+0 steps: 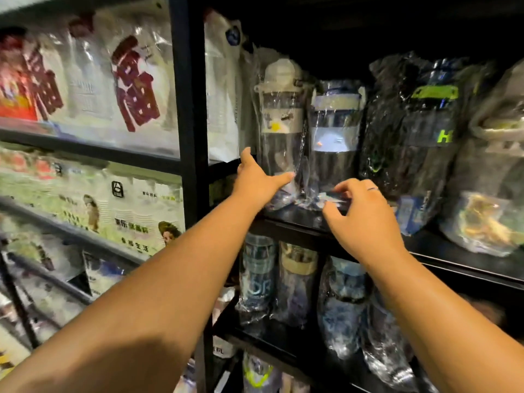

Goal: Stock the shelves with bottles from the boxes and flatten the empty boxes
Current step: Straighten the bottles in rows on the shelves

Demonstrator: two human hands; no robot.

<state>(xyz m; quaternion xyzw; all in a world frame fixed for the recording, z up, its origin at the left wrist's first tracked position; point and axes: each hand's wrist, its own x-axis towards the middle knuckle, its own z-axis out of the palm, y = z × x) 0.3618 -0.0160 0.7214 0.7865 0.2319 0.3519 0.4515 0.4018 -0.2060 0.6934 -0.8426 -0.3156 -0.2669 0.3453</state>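
left hand [261, 180] spread, fingertips against the white-capped bottle [279, 131]; right hand [363, 219] curled low on the blue bottle [334, 137], though blur hides whether it pinches the wrap. both bottles stand wrapped at the shelf [300, 232] front edge; a nudge on slick wrap could tip one off.

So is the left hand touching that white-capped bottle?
Touching. In the head view the left hand lays its thumb across the white-capped bottle in its wrap, fingers along its side.
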